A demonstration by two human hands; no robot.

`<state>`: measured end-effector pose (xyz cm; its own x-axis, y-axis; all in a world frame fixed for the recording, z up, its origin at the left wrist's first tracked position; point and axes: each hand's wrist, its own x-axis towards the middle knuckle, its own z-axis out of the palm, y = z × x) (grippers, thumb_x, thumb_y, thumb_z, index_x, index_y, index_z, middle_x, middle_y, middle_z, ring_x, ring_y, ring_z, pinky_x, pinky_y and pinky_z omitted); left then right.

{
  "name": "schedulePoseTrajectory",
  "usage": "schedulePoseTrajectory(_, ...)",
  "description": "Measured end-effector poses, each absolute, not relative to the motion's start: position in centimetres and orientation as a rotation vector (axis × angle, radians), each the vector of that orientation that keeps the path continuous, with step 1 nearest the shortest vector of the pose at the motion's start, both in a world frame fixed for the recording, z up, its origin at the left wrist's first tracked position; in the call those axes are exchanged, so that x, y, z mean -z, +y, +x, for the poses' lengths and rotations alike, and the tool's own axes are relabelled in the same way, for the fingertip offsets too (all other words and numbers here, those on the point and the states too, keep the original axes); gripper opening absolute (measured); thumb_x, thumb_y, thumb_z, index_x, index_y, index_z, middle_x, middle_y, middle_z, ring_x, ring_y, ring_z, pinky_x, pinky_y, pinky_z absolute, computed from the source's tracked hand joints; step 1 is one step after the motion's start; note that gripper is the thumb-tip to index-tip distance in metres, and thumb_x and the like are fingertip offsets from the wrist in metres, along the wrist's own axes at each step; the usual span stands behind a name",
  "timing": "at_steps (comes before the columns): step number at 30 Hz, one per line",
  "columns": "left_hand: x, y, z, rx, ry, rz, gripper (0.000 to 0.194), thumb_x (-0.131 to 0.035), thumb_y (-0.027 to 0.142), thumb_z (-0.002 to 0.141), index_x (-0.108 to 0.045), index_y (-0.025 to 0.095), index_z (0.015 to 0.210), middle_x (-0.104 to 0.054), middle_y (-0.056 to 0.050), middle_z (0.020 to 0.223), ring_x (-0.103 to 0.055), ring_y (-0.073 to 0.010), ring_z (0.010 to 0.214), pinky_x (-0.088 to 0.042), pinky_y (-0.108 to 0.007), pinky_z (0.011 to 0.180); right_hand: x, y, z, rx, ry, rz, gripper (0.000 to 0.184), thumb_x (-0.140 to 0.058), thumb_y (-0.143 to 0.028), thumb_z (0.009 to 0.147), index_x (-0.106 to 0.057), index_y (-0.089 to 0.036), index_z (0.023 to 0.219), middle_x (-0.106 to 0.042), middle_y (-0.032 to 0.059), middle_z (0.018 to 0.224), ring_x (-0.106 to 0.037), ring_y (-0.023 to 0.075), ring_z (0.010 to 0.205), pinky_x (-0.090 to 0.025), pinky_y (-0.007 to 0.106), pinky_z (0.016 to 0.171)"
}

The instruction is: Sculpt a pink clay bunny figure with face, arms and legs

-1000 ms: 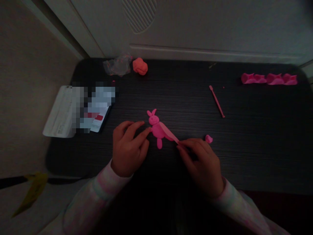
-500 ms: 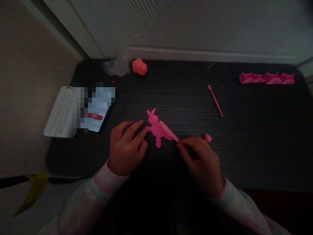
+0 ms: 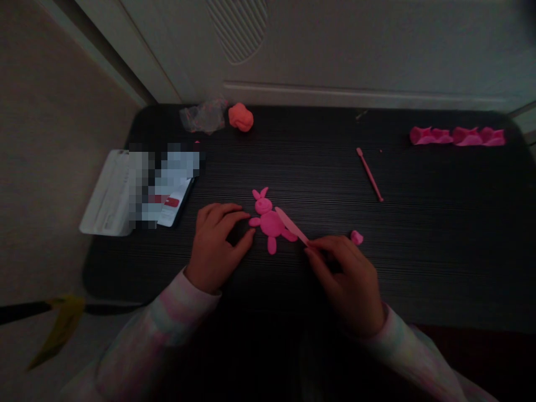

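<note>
A flat pink clay rabbit figure [image 3: 272, 223] lies on the dark table, with two ears, a round body, an arm on the left and two legs. My left hand [image 3: 218, 240] is open beside it, thumb and fingers apart around the small left arm. Pinched in my right hand [image 3: 345, 273] is a pink plastic modelling knife [image 3: 291, 224]. Its blade slants up to the left, over the rabbit's right side near the leg; whether it touches the clay, I cannot tell.
A small pink clay lump [image 3: 357, 237] sits right of my right hand. Farther back lie a thin pink modelling tool [image 3: 370, 175], a pink scalloped strip [image 3: 458, 136], an orange clay lump [image 3: 241, 118] and clear plastic wrap [image 3: 205, 116]. A white packet [image 3: 106, 192] and a phone-like object [image 3: 176, 204] lie left.
My left fingertips have drawn back from the rabbit's left arm and the thumb has opened away from them. The knife has barely moved in my right hand. The whole view has shifted slightly.
</note>
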<state>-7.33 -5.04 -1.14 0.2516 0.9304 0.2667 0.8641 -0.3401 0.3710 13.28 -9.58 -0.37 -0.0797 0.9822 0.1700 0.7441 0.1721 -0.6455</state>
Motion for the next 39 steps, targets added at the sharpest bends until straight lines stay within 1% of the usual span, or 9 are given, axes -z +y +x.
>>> schedulePoseTrajectory(3, 0.9, -4.3, -7.7, -0.573, 1.629, 2.32, 0.019, -0.058, 0.028, 0.072, -0.062, 0.019, 0.088, -0.057, -0.006, 0.1, -0.047, -0.0229, 0.098, -0.038, -0.042, 0.086, 0.4, -9.5, 13.3, -0.565, -1.878, -1.617, 0.006, -0.055, -0.018, 0.077, -0.057, -0.018, 0.082, -0.059, 0.0016, 0.076, -0.053, 0.0132, 0.069, -0.043, 0.029, 0.063)
schedulePoseTrajectory(6, 0.7, -3.7, -7.9, -0.532, 1.555, 2.312, 0.018, -0.058, 0.028, 0.072, -0.064, 0.02, 0.087, -0.057, -0.005, 0.099, -0.047, -0.0223, 0.098, -0.037, -0.042, 0.086, 0.4, -9.4, 13.3, -0.571, -1.86, -1.618, 0.006, -0.055, -0.018, 0.076, -0.057, -0.019, 0.082, -0.06, 0.0015, 0.077, -0.053, 0.0129, 0.069, -0.043, 0.028, 0.063)
schedulePoseTrajectory(14, 1.0, -3.2, -7.8, -0.61, 1.465, 2.385, 0.013, -0.058, 0.026, 0.073, -0.066, 0.019, 0.08, -0.058, -0.004, 0.085, -0.048, -0.0197, 0.088, -0.038, -0.039, 0.082, 0.3, -9.3, 13.4, -0.583, -1.847, -1.625, 0.006, -0.055, -0.018, 0.076, -0.056, -0.02, 0.082, -0.06, 0.0007, 0.076, -0.052, 0.0126, 0.069, -0.042, 0.028, 0.063)
schedulePoseTrajectory(17, 1.0, -3.2, -7.9, -0.594, 1.461, 2.374, 0.013, -0.057, 0.026, 0.073, -0.065, 0.019, 0.08, -0.059, -0.004, 0.088, -0.048, -0.0196, 0.09, -0.037, -0.038, 0.083, 0.3, -9.3, 13.4, -0.587, -1.846, -1.629, 0.006, -0.056, -0.019, 0.076, -0.057, -0.02, 0.082, -0.06, 0.0007, 0.076, -0.052, 0.0125, 0.069, -0.042, 0.027, 0.063)
schedulePoseTrajectory(21, 0.9, -3.2, -8.3, -0.56, 1.445, 2.37, 0.019, -0.059, 0.027, 0.071, -0.063, 0.017, 0.086, -0.058, -0.005, 0.093, -0.048, -0.0199, 0.092, -0.038, -0.039, 0.084, 0.2, -9.3, 13.5, -0.598, -1.85, -1.627, 0.006, -0.055, -0.019, 0.076, -0.057, -0.019, 0.082, -0.06, 0.0013, 0.076, -0.052, 0.0125, 0.068, -0.042, 0.027, 0.062)
schedulePoseTrajectory(26, 0.9, -3.2, -8.4, -0.582, 1.419, 2.372, 0.013, -0.056, 0.025, 0.074, -0.064, 0.017, 0.082, -0.059, -0.005, 0.09, -0.048, -0.0197, 0.092, -0.038, -0.039, 0.083, 0.1, -9.3, 13.4, -0.59, -1.853, -1.643, 0.005, -0.054, -0.021, 0.077, -0.057, -0.02, 0.081, -0.06, 0.0014, 0.076, -0.053, 0.0134, 0.068, -0.043, 0.028, 0.061)
schedulePoseTrajectory(30, 0.8, -3.1, -8.5, -0.56, 1.432, 2.359, 0.013, -0.054, 0.025, 0.075, -0.064, 0.018, 0.08, -0.06, -0.005, 0.091, -0.048, -0.0204, 0.093, -0.039, -0.04, 0.083, 0.2, -9.2, 13.4, -0.596, -1.859, -1.639, 0.005, -0.055, -0.021, 0.076, -0.057, -0.02, 0.081, -0.06, 0.0011, 0.076, -0.053, 0.0132, 0.068, -0.042, 0.028, 0.061)
schedulePoseTrajectory(35, 0.8, -3.0, -8.8, -0.511, 1.418, 2.333, 0.02, -0.059, 0.027, 0.072, -0.063, 0.016, 0.088, -0.059, -0.007, 0.097, -0.048, -0.0213, 0.095, -0.038, -0.041, 0.085, 0.3, -9.3, 13.3, -0.584, -1.846, -1.628, 0.006, -0.056, -0.019, 0.076, -0.057, -0.019, 0.082, -0.06, 0.0008, 0.075, -0.053, 0.0127, 0.068, -0.042, 0.027, 0.061)
schedulePoseTrajectory(39, 0.8, -3.0, -8.9, -0.52, 1.424, 2.316, 0.013, -0.056, 0.024, 0.074, -0.065, 0.017, 0.08, -0.06, -0.006, 0.094, -0.047, -0.0207, 0.096, -0.039, -0.04, 0.085, 0.3, -9.3, 13.3, -0.58, -1.85, -1.624, 0.006, -0.056, -0.019, 0.076, -0.057, -0.02, 0.082, -0.059, 0.0006, 0.075, -0.053, 0.0127, 0.067, -0.042, 0.027, 0.061)
